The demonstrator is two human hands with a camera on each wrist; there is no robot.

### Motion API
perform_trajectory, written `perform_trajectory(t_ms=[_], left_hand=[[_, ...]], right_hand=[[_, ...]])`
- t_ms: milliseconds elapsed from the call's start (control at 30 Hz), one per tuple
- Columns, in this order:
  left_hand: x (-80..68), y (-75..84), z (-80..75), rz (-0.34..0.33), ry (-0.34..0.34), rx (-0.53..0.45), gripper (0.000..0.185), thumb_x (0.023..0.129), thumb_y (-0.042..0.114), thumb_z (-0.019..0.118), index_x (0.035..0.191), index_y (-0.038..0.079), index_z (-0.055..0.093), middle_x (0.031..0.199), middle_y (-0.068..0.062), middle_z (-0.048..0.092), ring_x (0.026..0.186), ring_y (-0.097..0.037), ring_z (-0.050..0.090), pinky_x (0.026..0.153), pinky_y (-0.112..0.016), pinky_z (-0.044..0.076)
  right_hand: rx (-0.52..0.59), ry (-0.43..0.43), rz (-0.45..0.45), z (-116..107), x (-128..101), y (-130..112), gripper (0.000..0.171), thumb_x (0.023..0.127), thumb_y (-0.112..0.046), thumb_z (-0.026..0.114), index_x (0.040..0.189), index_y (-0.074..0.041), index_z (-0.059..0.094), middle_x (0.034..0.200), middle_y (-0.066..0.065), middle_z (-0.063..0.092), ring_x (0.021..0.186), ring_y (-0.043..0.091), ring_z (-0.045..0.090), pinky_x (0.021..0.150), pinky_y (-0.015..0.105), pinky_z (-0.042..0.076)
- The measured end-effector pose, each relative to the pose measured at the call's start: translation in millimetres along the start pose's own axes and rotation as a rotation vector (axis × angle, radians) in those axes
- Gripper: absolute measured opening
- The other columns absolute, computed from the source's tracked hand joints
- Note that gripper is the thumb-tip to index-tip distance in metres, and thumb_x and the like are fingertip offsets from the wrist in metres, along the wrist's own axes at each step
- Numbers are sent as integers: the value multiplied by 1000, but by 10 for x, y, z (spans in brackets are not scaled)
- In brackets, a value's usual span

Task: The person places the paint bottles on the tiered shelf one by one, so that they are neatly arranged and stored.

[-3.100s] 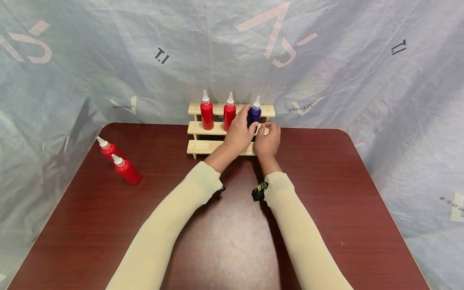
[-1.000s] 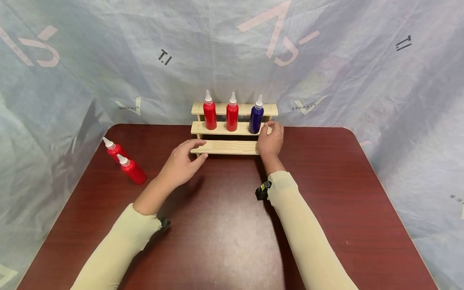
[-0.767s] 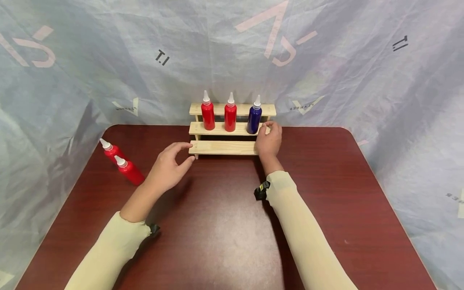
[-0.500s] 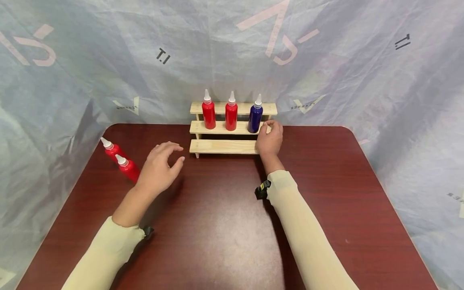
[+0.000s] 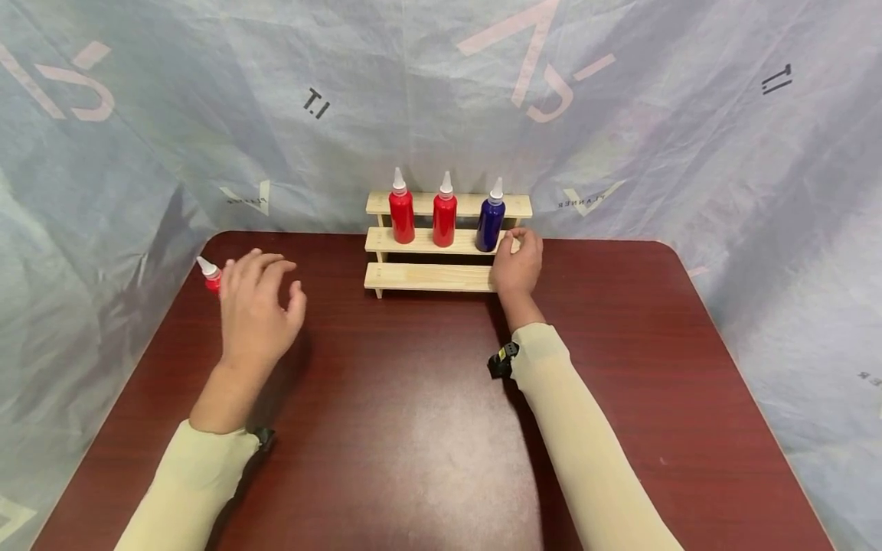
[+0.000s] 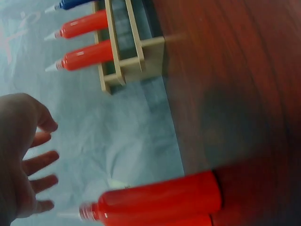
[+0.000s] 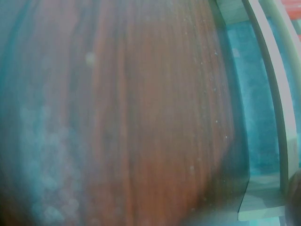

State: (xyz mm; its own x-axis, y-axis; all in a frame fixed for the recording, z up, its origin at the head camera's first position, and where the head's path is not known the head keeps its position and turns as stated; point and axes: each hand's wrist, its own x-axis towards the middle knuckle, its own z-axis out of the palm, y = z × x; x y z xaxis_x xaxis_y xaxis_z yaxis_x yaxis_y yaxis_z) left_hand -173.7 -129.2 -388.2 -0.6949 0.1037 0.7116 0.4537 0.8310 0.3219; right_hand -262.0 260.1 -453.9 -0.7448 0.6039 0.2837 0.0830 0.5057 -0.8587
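Observation:
My left hand is held over the left part of the table, fingers spread and slightly bent, with nothing in it. It overlaps the two red squeeze bottles there; in the head view only the white nozzle and neck of one red bottle show, while the left wrist view shows a bottle body close to the fingers. My right hand grips the right end of the three-step wooden rack. On its middle step stand two red bottles and a blue bottle, upright with white pointed nozzles.
The rack stands near the back edge of the dark red-brown table. A grey printed sheet hangs behind and along both sides.
My left hand has left the blue bottle on the rack's middle step and moved left to the two red bottles, covering most of them. My right hand has stayed at the rack's right end.

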Motion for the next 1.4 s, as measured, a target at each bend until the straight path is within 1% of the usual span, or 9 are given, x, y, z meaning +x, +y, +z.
perform_trajectory(t_ms=[200, 333, 433, 567, 667, 800, 1033, 1233, 1400], left_hand=[[-54, -162, -56, -172, 77, 68, 50, 92, 20, 64, 138, 2, 57, 135, -27, 58, 136, -51, 47, 120, -71, 27], [-126, -247, -46, -344, 110, -53, 67, 90, 23, 71, 151, 10, 46, 144, -25, 51, 139, -43, 46, 118, -62, 36], [-212, -280, -33, -506, 121, -196, 79, 87, 22, 78, 155, 22, 39, 151, -18, 45, 144, -30, 45, 122, -47, 42], [-295, -305, -17, -702, 94, -384, 90, 85, 15, 82, 158, 30, 31, 150, -8, 41, 137, -16, 44, 115, -24, 43], [-301, -319, -17, -844, 34, -470, 88, 87, 15, 80, 158, 28, 31, 139, 3, 43, 126, -14, 46, 103, -22, 44], [-287, -346, -10, -994, -67, -518, 81, 91, 20, 78, 157, 27, 33, 132, 10, 46, 125, -14, 50, 106, -26, 48], [-275, -358, 22, -1041, -168, -476, 65, 98, 28, 70, 154, 19, 40, 139, -1, 55, 130, -18, 51, 114, -36, 45], [-297, -374, 13, -1066, -194, -498, 67, 102, 26, 60, 160, 15, 28, 158, -14, 43, 146, -29, 43, 126, -49, 36], [-307, -396, 9, -1027, -232, -473, 57, 105, 28, 59, 156, 12, 37, 153, -16, 49, 141, -30, 48, 121, -49, 40]], right_hand=[[1, 6, -7, 0, 8, 0, 25, 107, -28, 53, 116, -7, 64, 128, 18, 61, 125, 38, 60, 111, 50, 47], [4, 6, -5, -6, 5, -10, 25, 107, -27, 54, 116, -6, 64, 128, 18, 60, 125, 38, 60, 111, 51, 48], [0, 5, -5, -5, 0, -11, 25, 107, -27, 54, 116, -6, 64, 129, 18, 60, 124, 38, 61, 110, 50, 48], [-7, -1, -7, -2, -7, -8, 25, 107, -27, 54, 117, -6, 64, 129, 17, 60, 125, 37, 61, 111, 50, 48], [-8, -8, -8, -4, -5, -13, 25, 108, -27, 53, 117, -6, 64, 129, 17, 60, 126, 36, 60, 111, 50, 47], [-13, -9, -2, -5, 4, -17, 26, 108, -27, 53, 117, -6, 64, 129, 17, 60, 126, 36, 60, 111, 49, 47], [-14, 0, -14, -1, 22, -9, 25, 108, -27, 53, 117, -6, 64, 128, 18, 60, 125, 37, 60, 111, 49, 47], [-12, -1, -17, -11, -6, -4, 25, 108, -25, 51, 117, -5, 63, 128, 19, 60, 125, 38, 60, 111, 50, 48], [-20, -4, -18, -7, -6, -5, 25, 109, -27, 50, 118, -7, 63, 131, 18, 60, 126, 37, 61, 110, 51, 48]])
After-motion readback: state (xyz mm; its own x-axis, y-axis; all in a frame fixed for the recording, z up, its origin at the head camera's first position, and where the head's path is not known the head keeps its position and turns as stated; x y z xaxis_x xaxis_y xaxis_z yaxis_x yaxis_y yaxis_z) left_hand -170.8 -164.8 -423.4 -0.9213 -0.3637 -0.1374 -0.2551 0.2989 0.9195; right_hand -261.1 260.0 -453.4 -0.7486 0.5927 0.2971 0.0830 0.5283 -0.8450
